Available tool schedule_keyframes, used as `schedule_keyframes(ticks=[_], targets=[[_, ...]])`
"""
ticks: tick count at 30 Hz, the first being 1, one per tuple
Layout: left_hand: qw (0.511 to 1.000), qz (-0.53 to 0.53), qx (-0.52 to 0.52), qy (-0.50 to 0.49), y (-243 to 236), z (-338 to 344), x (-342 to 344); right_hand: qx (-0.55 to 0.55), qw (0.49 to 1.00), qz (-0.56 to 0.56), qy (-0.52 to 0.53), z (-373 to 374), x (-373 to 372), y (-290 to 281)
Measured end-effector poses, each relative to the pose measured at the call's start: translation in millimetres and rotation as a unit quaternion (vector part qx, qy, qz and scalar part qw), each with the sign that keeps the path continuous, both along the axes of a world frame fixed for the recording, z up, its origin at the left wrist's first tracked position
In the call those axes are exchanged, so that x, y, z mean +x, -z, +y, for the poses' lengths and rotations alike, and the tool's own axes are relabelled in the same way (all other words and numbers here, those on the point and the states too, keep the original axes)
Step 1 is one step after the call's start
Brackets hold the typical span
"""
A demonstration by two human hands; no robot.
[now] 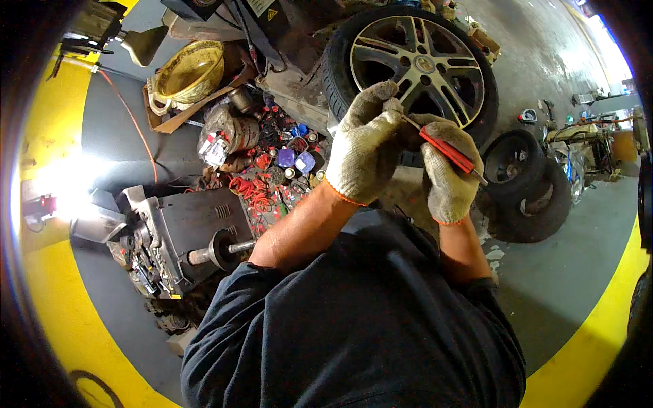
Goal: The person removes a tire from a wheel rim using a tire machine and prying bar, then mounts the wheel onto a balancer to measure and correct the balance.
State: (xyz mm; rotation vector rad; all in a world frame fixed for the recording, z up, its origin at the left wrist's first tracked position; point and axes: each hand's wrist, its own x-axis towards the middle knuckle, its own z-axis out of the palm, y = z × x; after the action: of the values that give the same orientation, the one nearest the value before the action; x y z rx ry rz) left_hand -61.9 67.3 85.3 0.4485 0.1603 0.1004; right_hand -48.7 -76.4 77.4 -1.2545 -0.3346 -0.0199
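My left hand (pixel 364 149), in a cream knit glove, is closed in a pinch at the slim metal tip of a red-handled tool (pixel 445 148); whatever small piece may be between its fingertips is too small to name. My right hand (pixel 450 180), gloved alike, grips that tool by the red handle, angled from upper left to lower right. Just beyond both hands is a wheel (pixel 425 64) with a black tire and a silver-and-black spoked rim.
Bottles and red clutter (pixel 272 173) fill the middle left, near a yellow tub (pixel 194 75) in cardboard. A machine with a shaft (pixel 187 224) stands lower left. More tires (pixel 537 211) lie at right, with further equipment (pixel 595 149) behind.
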Motion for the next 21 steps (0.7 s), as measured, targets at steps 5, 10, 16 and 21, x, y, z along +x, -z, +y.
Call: schedule_keyframes(ticks=[5,10,16,21], targets=[[0.994,0.029,0.1,-0.037,1,-8,-5,0.047,0.992,0.114,-0.016,-5,-7,-1],[0.945,0.04,0.317,-0.075,14,-3,1,0.155,0.955,0.249,-0.035,-1,2,0],[0.86,0.017,0.51,-0.002,30,22,21,0.146,0.937,0.317,-0.014,0,24,18],[0.71,-0.027,0.699,-0.079,36,71,83,0.075,0.962,0.25,0.08,-15,50,49]])
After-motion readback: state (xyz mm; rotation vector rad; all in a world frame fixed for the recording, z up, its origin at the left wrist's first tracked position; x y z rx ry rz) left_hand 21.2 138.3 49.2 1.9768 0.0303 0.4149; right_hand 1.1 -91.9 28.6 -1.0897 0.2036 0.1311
